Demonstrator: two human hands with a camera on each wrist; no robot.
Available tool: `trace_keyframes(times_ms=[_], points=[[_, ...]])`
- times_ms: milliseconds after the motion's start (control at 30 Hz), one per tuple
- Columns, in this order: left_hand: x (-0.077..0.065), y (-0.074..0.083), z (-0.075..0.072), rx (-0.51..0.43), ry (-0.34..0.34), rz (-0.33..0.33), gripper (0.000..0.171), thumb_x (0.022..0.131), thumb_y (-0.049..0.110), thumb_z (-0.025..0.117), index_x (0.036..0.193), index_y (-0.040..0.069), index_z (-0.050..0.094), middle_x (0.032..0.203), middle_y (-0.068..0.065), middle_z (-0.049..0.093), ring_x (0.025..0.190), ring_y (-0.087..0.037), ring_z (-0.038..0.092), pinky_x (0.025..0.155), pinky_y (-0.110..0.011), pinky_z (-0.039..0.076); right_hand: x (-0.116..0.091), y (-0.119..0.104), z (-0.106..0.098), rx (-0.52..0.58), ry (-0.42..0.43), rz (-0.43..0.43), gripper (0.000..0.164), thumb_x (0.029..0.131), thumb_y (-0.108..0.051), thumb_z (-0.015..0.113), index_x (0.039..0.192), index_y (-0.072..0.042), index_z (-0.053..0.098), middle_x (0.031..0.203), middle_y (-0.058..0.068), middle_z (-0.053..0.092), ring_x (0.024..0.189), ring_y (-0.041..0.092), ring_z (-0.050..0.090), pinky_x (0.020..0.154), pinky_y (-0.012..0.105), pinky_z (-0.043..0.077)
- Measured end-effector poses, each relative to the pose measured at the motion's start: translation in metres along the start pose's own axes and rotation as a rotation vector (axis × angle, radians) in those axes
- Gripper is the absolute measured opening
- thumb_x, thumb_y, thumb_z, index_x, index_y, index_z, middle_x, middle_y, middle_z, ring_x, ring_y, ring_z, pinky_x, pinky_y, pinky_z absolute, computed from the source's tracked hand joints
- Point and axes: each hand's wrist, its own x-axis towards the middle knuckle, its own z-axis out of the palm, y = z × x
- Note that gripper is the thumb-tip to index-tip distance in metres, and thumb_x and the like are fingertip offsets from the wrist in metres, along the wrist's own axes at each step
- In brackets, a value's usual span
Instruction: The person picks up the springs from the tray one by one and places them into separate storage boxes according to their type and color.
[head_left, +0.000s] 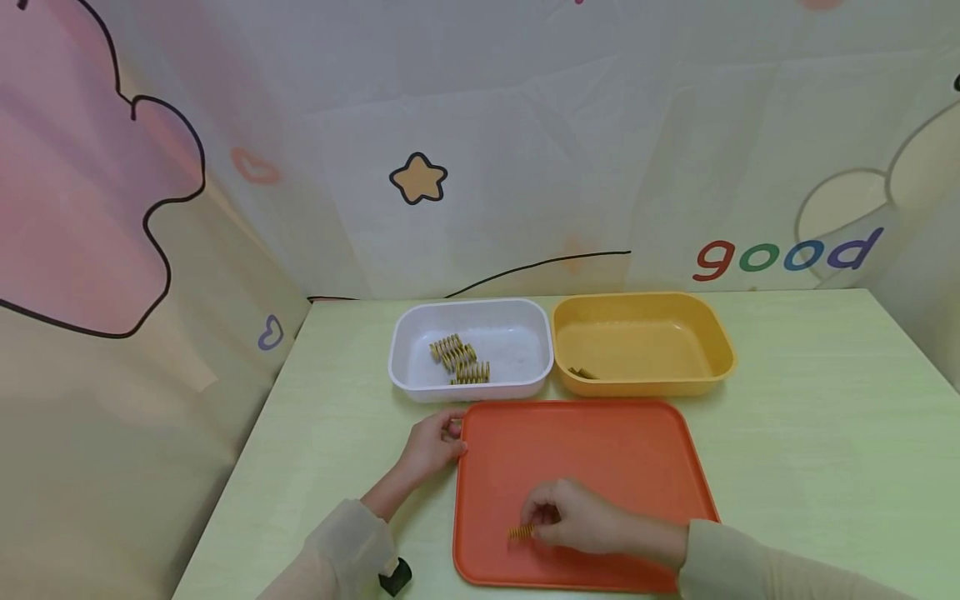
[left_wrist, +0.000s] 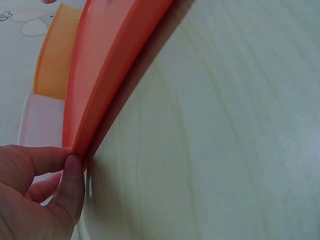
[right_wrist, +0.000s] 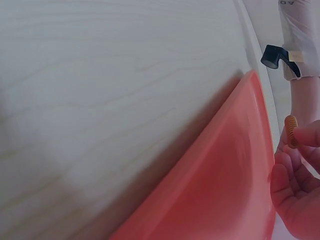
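Observation:
My right hand [head_left: 577, 517] pinches a small brass-coloured coil spring [head_left: 521, 532] over the near part of the orange-red tray [head_left: 585, 450]. In the right wrist view the spring [right_wrist: 291, 131] sticks out past the thumb, above the curled fingers. My left hand [head_left: 431, 447] is at the tray's far left corner. There, the left wrist view shows thumb and finger pinching the tray's rim [left_wrist: 95, 100]. Several larger gold springs [head_left: 471, 372] lie in the white bin [head_left: 525, 389] behind the tray.
Right of the white bin stands a yellow bin [head_left: 645, 387] with a few small dark-gold pieces [head_left: 582, 373] near its front left. A black wrist piece [head_left: 395, 577] sits by the left sleeve. A printed cloth [head_left: 525, 167] hangs behind the pale wooden table [head_left: 825, 433].

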Motion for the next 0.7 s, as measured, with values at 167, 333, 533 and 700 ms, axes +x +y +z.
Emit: trace_keyframes(times_ms=[167, 333, 533, 700], points=[[0.001, 0.000, 0.000, 0.012, 0.002, -0.002, 0.041, 0.067, -0.009, 0.062, 0.107, -0.002, 0.058, 0.078, -0.010, 0.055, 0.059, -0.008, 0.051, 0.053, -0.020, 0.045, 0.001, -0.003, -0.004, 0.007, 0.017, -0.026, 0.006, 0.075, -0.001, 0.061, 0.079, -0.004, 0.063, 0.069, -0.002, 0.057, 0.063, -0.004, 0.045, 0.055, 0.015, 0.044], [0.000, 0.001, 0.000, 0.023, -0.003, -0.004, 0.041, 0.067, -0.009, 0.062, 0.108, -0.002, 0.057, 0.078, -0.010, 0.055, 0.060, -0.009, 0.052, 0.053, -0.020, 0.046, 0.003, -0.006, -0.012, 0.023, 0.039, -0.031, 0.006, 0.076, 0.000, 0.060, 0.081, -0.003, 0.063, 0.070, 0.002, 0.059, 0.064, -0.003, 0.046, 0.056, 0.017, 0.045], [-0.001, 0.003, -0.001, 0.040, -0.005, -0.011, 0.041, 0.068, -0.008, 0.062, 0.108, -0.001, 0.058, 0.079, -0.010, 0.055, 0.060, -0.009, 0.052, 0.052, -0.020, 0.045, 0.004, -0.009, -0.019, -0.001, 0.064, -0.038, 0.006, 0.076, -0.002, 0.062, 0.081, -0.004, 0.064, 0.071, 0.003, 0.059, 0.064, -0.002, 0.046, 0.055, 0.017, 0.045], [-0.001, 0.003, -0.001, 0.038, -0.003, -0.012, 0.041, 0.068, -0.008, 0.063, 0.108, -0.001, 0.057, 0.079, -0.010, 0.054, 0.059, -0.009, 0.050, 0.052, -0.019, 0.043, 0.005, -0.008, -0.022, -0.021, 0.084, -0.046, 0.006, 0.075, -0.002, 0.062, 0.080, -0.004, 0.064, 0.071, 0.003, 0.060, 0.065, -0.003, 0.047, 0.056, 0.017, 0.046]])
